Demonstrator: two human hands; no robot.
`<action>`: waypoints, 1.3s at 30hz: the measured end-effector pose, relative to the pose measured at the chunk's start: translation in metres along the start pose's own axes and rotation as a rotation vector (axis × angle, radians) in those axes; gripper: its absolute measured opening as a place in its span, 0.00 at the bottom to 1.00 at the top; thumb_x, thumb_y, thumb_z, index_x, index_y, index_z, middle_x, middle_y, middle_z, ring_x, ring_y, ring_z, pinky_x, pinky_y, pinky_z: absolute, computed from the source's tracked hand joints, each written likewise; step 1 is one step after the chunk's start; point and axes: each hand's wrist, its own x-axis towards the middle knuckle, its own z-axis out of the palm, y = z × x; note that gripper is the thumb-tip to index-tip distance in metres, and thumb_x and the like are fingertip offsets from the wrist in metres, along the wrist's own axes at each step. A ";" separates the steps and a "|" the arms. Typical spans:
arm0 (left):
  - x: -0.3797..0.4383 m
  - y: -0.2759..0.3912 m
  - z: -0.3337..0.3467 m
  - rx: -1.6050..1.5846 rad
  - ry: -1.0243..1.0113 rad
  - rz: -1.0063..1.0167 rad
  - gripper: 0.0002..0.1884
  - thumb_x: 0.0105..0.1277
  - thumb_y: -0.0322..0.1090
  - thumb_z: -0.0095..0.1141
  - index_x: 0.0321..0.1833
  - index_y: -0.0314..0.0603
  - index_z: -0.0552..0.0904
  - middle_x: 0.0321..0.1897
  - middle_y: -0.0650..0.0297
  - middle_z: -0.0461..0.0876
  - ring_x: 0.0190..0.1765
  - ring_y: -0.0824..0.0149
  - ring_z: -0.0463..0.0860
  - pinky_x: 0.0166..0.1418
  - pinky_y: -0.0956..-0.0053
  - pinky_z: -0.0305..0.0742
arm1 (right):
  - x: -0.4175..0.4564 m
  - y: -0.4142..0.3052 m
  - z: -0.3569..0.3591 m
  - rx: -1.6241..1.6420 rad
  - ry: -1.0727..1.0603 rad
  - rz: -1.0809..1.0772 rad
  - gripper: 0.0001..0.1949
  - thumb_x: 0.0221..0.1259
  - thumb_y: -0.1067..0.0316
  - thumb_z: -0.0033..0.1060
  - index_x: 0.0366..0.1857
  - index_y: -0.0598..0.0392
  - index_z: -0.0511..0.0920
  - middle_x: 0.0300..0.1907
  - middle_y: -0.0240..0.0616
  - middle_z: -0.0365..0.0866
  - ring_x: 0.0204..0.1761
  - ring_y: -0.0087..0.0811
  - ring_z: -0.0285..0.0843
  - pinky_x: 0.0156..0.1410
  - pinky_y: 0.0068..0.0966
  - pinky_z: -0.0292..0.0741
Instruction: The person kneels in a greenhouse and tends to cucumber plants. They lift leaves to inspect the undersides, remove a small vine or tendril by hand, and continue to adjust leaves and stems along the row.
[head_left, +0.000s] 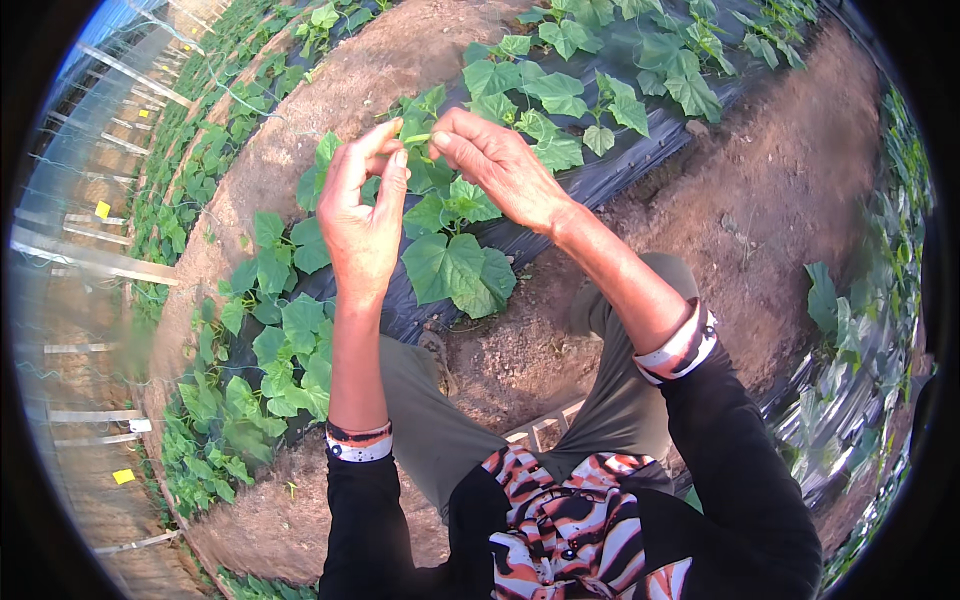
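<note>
My right hand (495, 161) pinches a short pale-green stem piece (416, 138) between thumb and fingertips. The other end of this piece points at my left hand (360, 202), whose thumb and index fingertip are bent around that end, a little apart. Whether the left fingers touch it cannot be made out. Both hands are raised over a row of young cucumber-like plants. Just below them, a plant with broad lobed leaves (444, 266) spreads over black plastic mulch film (401, 311). My fingers hide part of the foliage behind them.
Bare soil paths (757, 187) run along the planted row. My knees (664, 277) flank the soil in front, with a slatted seat or crate (544, 427) beneath me. Strings, pale strips (97, 262) and yellow cards (103, 210) stand at left. More plants on shiny film (832, 420) are at right.
</note>
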 end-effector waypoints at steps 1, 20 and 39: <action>0.003 0.003 0.001 0.147 -0.021 0.106 0.09 0.72 0.24 0.64 0.52 0.36 0.87 0.39 0.65 0.86 0.42 0.74 0.83 0.49 0.74 0.79 | -0.001 -0.001 -0.002 -0.015 -0.003 -0.004 0.15 0.81 0.54 0.51 0.42 0.56 0.76 0.35 0.35 0.76 0.39 0.28 0.72 0.50 0.31 0.74; 0.025 -0.019 0.042 -0.462 -0.136 -0.393 0.08 0.73 0.29 0.65 0.49 0.31 0.86 0.39 0.64 0.85 0.35 0.76 0.78 0.43 0.82 0.74 | -0.007 0.010 -0.074 -0.245 0.137 -0.205 0.15 0.80 0.53 0.53 0.46 0.56 0.79 0.33 0.39 0.80 0.37 0.37 0.78 0.47 0.34 0.75; -0.104 -0.173 0.054 0.195 -0.701 -0.392 0.12 0.72 0.28 0.60 0.56 0.35 0.85 0.41 0.55 0.91 0.35 0.65 0.89 0.44 0.68 0.83 | -0.028 0.073 -0.095 -0.969 -0.848 0.569 0.25 0.65 0.58 0.72 0.67 0.41 0.80 0.60 0.37 0.86 0.63 0.41 0.83 0.64 0.40 0.79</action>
